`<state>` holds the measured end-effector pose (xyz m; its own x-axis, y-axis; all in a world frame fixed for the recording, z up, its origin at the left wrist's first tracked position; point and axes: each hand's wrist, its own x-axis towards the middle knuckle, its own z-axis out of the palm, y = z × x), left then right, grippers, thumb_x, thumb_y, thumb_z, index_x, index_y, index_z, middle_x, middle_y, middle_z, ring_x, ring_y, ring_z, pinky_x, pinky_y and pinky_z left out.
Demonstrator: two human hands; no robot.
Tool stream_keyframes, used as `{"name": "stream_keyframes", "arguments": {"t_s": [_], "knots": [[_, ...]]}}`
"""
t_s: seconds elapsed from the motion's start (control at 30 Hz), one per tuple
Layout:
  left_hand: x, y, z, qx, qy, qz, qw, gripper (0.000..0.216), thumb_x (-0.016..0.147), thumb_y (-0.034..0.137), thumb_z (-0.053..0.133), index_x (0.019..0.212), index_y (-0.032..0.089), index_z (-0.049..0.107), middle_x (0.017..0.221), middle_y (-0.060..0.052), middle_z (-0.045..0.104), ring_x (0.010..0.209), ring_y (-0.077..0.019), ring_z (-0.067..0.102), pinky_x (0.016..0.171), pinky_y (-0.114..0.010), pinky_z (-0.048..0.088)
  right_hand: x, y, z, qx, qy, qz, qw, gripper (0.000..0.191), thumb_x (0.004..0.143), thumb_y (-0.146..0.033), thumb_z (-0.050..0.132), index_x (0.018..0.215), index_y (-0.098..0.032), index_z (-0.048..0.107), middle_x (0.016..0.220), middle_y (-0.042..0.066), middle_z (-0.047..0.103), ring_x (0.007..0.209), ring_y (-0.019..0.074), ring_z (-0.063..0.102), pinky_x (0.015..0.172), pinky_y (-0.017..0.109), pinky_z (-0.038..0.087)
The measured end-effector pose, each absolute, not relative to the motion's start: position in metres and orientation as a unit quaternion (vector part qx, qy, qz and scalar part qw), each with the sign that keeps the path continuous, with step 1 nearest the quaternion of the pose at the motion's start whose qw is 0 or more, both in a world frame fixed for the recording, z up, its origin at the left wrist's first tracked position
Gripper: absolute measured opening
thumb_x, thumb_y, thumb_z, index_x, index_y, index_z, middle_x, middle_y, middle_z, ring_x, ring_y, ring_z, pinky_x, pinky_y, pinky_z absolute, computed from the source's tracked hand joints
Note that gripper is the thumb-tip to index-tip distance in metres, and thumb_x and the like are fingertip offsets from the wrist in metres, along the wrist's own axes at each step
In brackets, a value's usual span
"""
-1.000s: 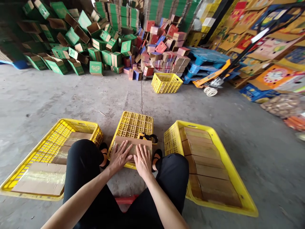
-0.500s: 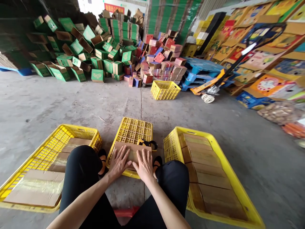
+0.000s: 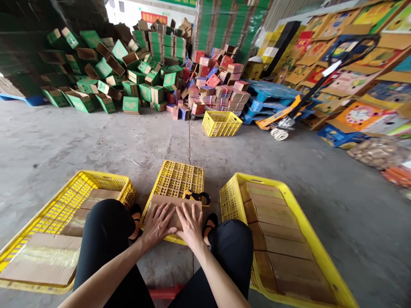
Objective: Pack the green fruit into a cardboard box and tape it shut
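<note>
Both palms lie flat on a piece of brown cardboard [image 3: 176, 200], which rests on an upturned yellow plastic crate [image 3: 171, 176] between my feet. My left hand [image 3: 158, 224] covers its left part with fingers stretched out. On the right part lies my right hand [image 3: 190, 225], fingers spread, its thumb close to the left one. Just beyond the cardboard, a tape dispenser [image 3: 196, 196] in yellow and black sits on the crate. Much of the cardboard is hidden under my hands, so I cannot tell if it is a folded box.
A yellow crate [image 3: 72, 188] with cardboard pieces [image 3: 41, 256] stands on my left; another yellow crate [image 3: 300, 214] holds several cardboard boxes [image 3: 272, 214] on my right. Farther off are a small yellow crate [image 3: 221, 124], a pallet jack [image 3: 289, 113], blue pallets [image 3: 269, 96] and piled green cartons [image 3: 131, 105].
Both hands remain on the cardboard, with the right fingers shifted slightly left toward the left hand. The whole view has moved a little.
</note>
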<state>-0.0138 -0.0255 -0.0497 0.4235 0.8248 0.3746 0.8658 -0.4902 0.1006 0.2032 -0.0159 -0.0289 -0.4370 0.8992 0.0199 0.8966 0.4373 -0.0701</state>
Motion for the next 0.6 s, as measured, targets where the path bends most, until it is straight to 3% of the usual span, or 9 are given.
{"name": "stream_keyframes", "arguments": {"t_s": [0.1, 0.3, 0.5, 0.6], "knots": [[-0.021, -0.024, -0.053, -0.838, -0.509, -0.193, 0.043, 0.077, 0.106, 0.072, 0.042, 0.166, 0.023, 0.044, 0.165, -0.014, 0.052, 0.150, -0.0343, 0.048, 0.126, -0.053, 0.032, 0.207, -0.022, -0.028, -0.541, -0.840, 0.010, 0.042, 0.096, 0.092, -0.045, 0.078, 0.173, -0.032, 0.027, 0.178, 0.010, 0.027, 0.162, 0.0474, 0.024, 0.122, 0.076, 0.031], [-0.031, -0.023, -0.066, -0.792, -0.564, -0.229, 0.045, 0.077, 0.110, 0.065, 0.040, 0.168, 0.016, 0.036, 0.167, -0.020, 0.047, 0.155, -0.0350, 0.043, 0.122, -0.050, 0.041, 0.225, -0.030, -0.044, -0.588, -0.806, -0.025, 0.065, 0.100, 0.089, -0.052, 0.082, 0.169, -0.011, 0.036, 0.173, 0.023, 0.033, 0.160, 0.0423, 0.032, 0.123, 0.053, 0.042], [-0.017, -0.034, -0.060, -0.815, -0.540, -0.199, 0.076, 0.093, 0.097, 0.081, 0.052, 0.168, 0.022, 0.040, 0.173, -0.021, 0.035, 0.160, -0.0430, 0.032, 0.128, -0.058, 0.027, 0.232, -0.029, -0.057, -0.555, -0.826, -0.055, 0.086, 0.087, 0.093, -0.047, 0.079, 0.166, -0.018, 0.043, 0.167, 0.020, 0.046, 0.157, 0.0411, 0.040, 0.123, 0.052, 0.043], [-0.011, -0.037, -0.057, -0.828, -0.524, -0.188, 0.068, 0.092, 0.097, 0.076, 0.059, 0.169, 0.022, 0.039, 0.174, -0.019, 0.035, 0.160, -0.0425, 0.032, 0.129, -0.057, 0.023, 0.226, -0.035, -0.059, -0.559, -0.822, -0.058, 0.089, 0.090, 0.094, -0.042, 0.079, 0.170, -0.023, 0.035, 0.172, 0.019, 0.038, 0.160, 0.0424, 0.033, 0.124, 0.055, 0.041]]}}
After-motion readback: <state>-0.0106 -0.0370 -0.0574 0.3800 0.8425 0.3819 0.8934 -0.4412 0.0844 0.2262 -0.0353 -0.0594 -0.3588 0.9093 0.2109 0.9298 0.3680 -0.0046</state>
